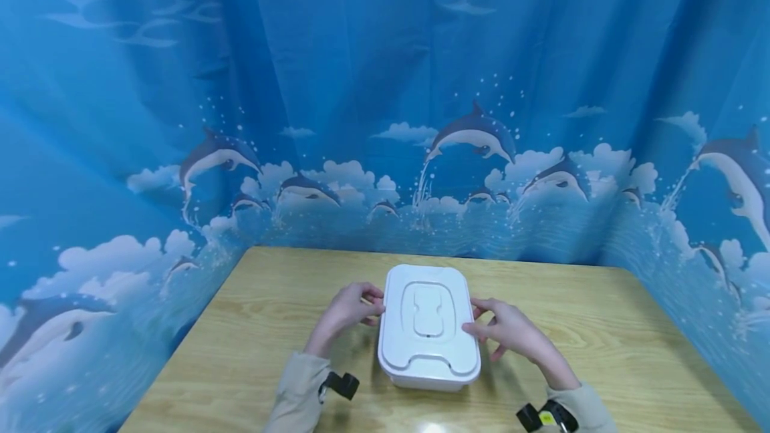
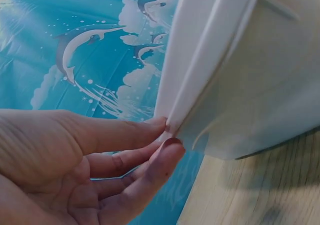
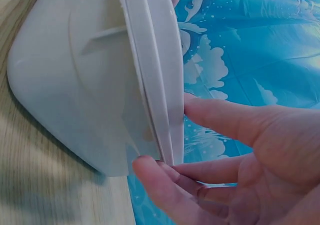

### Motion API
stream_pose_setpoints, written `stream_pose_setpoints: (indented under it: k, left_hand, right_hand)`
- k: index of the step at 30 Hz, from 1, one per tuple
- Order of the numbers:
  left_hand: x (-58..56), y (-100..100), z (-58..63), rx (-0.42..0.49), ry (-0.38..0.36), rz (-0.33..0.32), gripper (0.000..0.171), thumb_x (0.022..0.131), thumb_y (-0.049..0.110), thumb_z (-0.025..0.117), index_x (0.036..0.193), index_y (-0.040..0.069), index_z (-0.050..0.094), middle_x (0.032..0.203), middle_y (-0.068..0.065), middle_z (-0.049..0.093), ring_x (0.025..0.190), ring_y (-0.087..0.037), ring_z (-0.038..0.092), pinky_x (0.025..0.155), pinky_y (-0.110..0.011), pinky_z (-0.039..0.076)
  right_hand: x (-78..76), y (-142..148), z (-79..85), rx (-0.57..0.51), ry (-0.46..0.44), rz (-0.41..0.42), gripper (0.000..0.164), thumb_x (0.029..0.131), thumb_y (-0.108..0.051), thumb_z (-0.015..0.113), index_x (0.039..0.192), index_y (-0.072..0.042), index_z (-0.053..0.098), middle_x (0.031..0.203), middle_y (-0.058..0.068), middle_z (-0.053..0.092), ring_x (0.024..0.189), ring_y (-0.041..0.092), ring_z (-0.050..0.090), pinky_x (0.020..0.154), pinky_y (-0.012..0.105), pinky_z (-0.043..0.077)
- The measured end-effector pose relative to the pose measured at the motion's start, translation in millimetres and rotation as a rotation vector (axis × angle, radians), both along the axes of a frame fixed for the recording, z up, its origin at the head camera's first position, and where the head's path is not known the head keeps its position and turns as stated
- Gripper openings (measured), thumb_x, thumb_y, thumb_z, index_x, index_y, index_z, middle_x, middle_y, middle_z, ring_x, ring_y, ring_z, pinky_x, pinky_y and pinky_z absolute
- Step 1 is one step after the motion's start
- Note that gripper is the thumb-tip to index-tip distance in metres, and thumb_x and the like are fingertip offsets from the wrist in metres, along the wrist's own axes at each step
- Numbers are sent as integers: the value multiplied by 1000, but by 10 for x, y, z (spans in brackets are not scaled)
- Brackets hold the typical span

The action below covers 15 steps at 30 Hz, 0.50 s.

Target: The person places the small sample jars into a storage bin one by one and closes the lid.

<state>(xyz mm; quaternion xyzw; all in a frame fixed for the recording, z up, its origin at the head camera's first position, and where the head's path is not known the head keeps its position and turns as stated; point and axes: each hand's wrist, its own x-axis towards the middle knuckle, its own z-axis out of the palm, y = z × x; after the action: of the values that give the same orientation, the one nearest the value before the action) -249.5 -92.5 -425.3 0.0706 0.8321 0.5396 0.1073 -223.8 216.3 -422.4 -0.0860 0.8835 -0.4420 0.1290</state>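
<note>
A white plastic storage box point(image 1: 424, 383) stands on the table with its white lid point(image 1: 428, 313) on top. The lid has a raised oval panel in its middle and a notch along its near edge. At the lid's left side, my left hand point(image 1: 351, 306) pinches the rim between thumb and fingers. My right hand point(image 1: 508, 329) grips the opposite rim, thumb on the upper edge and fingertips beneath. In the left wrist view the lid rim point(image 2: 210, 55) runs down to the pinching fingertips. The right wrist view shows the box wall point(image 3: 55, 75) below the rim. The inside of the box is hidden.
The light wooden table point(image 1: 289, 286) spreads around the box. Behind it and along both sides hangs a blue curtain point(image 1: 361, 85) printed with dolphins and clouds. Each sleeved wrist carries a small black camera, the left one point(image 1: 343, 385) close to the table's near part.
</note>
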Motion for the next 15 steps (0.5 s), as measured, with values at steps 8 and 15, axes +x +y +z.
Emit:
stream_pose_setpoints:
  k: [8,15]
  left_hand:
    - [-6,-65,-102,-134,119,-45,27,93,11,73,116,-2,66,100,-10,69,84,-19,68,70,-31,63]
    - [3,-93,-239,-353,320,-50,45,97,31,68,131,1,62,124,-17,67,113,-33,64,97,-48,56]
  right_hand:
    - [-11,41,-18,9,56,8,74,89,-24,79,144,12,46,124,24,63,80,26,69,58,38,62]
    - [17,107,-87,119,160,-31,71,96,-37,70,148,4,45,134,30,57,104,33,67,76,44,62]
